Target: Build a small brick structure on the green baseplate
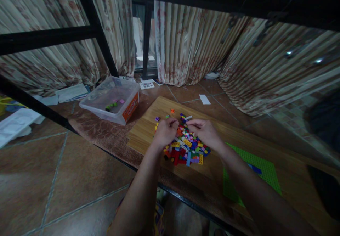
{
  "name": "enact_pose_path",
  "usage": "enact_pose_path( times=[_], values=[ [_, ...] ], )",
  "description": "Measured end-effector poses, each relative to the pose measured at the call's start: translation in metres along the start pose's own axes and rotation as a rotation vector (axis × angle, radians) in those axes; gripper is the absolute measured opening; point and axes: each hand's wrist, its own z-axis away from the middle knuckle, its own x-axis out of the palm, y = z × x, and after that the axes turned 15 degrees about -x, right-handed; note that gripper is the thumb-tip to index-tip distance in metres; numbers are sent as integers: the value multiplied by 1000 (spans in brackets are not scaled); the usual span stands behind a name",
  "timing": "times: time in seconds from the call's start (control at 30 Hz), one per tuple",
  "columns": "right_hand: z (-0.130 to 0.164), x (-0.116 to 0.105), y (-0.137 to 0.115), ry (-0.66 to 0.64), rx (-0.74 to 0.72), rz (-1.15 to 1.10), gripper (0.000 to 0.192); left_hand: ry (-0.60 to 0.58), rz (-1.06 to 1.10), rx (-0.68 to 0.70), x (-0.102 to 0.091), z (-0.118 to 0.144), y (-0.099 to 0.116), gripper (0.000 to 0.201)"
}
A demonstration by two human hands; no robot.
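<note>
A heap of small toy building bricks (187, 143) in many colours lies on a wooden board. Over its left side is my left hand (166, 132), fingers curled in; whatever they hold, if anything, is hidden. My right hand (204, 130) reaches in from the right, thumb and fingers pinched together just above the bricks. Anything in that pinch is too small to make out. Beyond the hands, an orange brick (172, 111) and a purple brick (157, 119) sit apart from the heap. Under my right forearm lies a green baseplate (261, 165) with a blue brick (255, 169) on it.
A clear plastic tub (106, 105) with a few bricks inside stands at the left on a brown cloth (95, 129). A dark flat object (322, 190) lies at the board's right end. Black metal bars (50, 34) cross the view, with curtains (186, 44) behind them.
</note>
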Motion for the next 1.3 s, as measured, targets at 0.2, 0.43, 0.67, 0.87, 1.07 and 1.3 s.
enact_pose_path(
  times=[0.2,0.43,0.67,0.87,1.07,1.3],
  values=[
    [34,-4,-13,-23,15,59,20,36,-28,50,-6,-2,-2,29],
    [27,15,-45,-203,-93,429,18,154,-120,39,-18,0,5,28],
    [6,26,-42,-304,-90,553,20,178,-182,3,-26,4,9,27],
    [36,21,-43,-157,-135,423,19,267,-33,-6,-30,1,7,29],
    [49,33,-56,-280,-222,532,17,264,61,-12,-28,1,7,31],
    [37,35,-54,-354,-231,631,11,274,66,-66,-24,2,16,29]
  ],
)
